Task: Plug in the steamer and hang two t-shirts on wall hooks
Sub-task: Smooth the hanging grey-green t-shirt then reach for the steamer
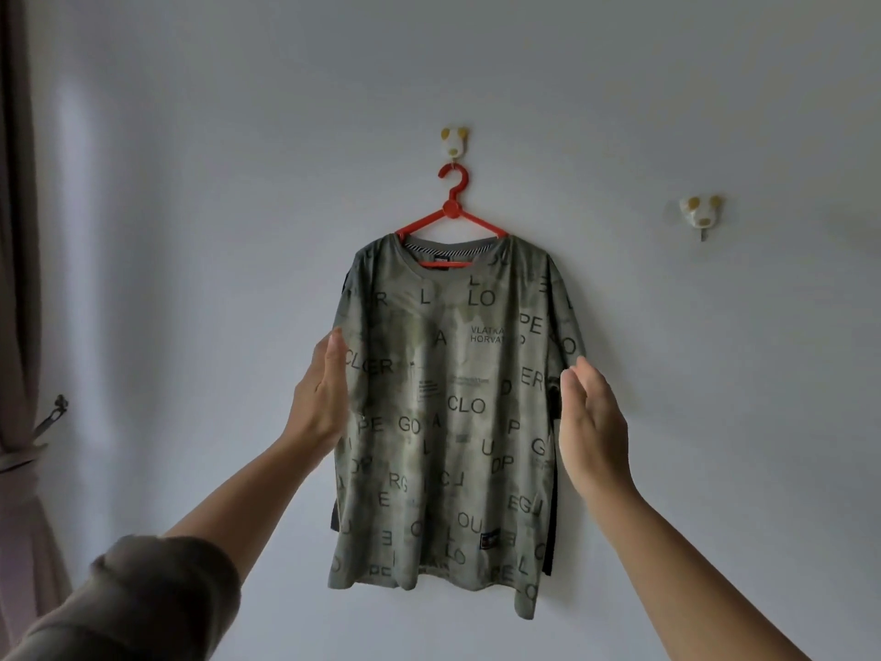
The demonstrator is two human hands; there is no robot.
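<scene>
I saw the t-shirt [448, 403] hanging by its red hanger [450, 217] on a wall hook [455, 143]; my left hand [322, 398] and right hand [591, 422] flanked it. Fingers were straight, holding nothing.

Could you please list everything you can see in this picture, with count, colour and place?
t-shirt: one, grey-green with dark letters, hanging against the wall at centre
hanger: one, red, inside the t-shirt's neck, hooked on the left wall hook
wall hooks: two, cream and yellow; left one above the hanger, right one bare
curtain: one, brownish, far left edge
wall: one, pale grey, behind everything
left hand: fingers straight, at the t-shirt's left edge
right hand: fingers straight, at the t-shirt's right edge
</scene>
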